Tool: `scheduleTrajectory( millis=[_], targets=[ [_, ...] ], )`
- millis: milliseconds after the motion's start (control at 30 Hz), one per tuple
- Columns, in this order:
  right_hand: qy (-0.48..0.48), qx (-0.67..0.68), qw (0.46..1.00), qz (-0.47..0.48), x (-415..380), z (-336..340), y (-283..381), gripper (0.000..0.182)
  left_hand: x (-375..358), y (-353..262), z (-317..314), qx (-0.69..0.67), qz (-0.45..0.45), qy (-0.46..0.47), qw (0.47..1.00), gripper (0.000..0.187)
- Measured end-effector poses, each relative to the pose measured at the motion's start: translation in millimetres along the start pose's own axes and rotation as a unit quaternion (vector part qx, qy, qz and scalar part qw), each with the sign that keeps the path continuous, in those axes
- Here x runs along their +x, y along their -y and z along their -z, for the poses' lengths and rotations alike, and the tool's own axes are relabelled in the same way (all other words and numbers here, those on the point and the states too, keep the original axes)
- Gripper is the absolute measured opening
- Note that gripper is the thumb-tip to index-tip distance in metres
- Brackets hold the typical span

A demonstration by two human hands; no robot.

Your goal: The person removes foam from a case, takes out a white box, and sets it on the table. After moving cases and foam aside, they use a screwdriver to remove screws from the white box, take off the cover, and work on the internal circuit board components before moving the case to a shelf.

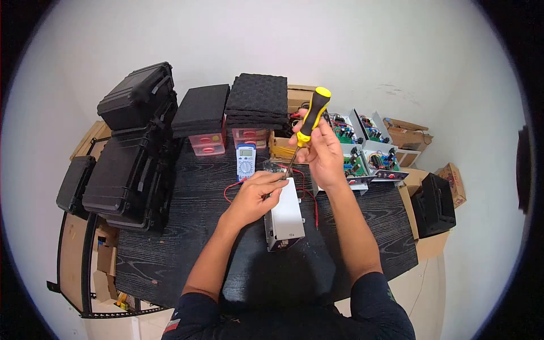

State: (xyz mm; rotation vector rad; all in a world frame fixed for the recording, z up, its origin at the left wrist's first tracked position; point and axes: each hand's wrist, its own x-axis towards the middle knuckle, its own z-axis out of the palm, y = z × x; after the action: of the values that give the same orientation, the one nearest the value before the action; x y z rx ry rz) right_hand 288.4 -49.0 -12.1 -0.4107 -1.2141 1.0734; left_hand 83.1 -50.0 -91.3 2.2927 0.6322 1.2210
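Observation:
A yellow and black screwdriver (pixel 313 116) is held at a tilt by my right hand (pixel 323 150), its fingers wrapped round the handle. The shaft points down to the far end of a white metal box (pixel 288 212) on the dark table. My left hand (pixel 255 195) rests at that far end, fingertips pinched together beside the screwdriver's tip. What those fingertips hold, if anything, is too small to make out. Just behind the left hand stands a blue and white multimeter (pixel 246 162), with a red test lead (pixel 317 215) to the right of the box.
Black hard cases (pixel 127 170) are stacked on the left. Black foam sheets (pixel 258 96) lie on pink drawer boxes (pixel 208 143) at the back. Open units with green circuit boards (pixel 352 164) stand at the back right, and a cardboard box (pixel 430 241) holds a black object.

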Motion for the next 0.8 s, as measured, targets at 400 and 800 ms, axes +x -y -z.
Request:
scheduleTrajectory(
  millis=[400, 800],
  targets=[
    [-0.132, -0.167, 0.977, 0.010, -53.3, 40.6, 22.4, 0.039, -4.5, 27.2, -9.4, -0.240, 0.185, 0.049, 0.952, 0.056],
    [-0.119, -0.487, 0.856, -0.130, -186.5, 133.7, -15.3, 0.027, 1.1, 8.9, -1.2, -0.042, 0.085, 0.014, 0.995, 0.069]
  ],
)
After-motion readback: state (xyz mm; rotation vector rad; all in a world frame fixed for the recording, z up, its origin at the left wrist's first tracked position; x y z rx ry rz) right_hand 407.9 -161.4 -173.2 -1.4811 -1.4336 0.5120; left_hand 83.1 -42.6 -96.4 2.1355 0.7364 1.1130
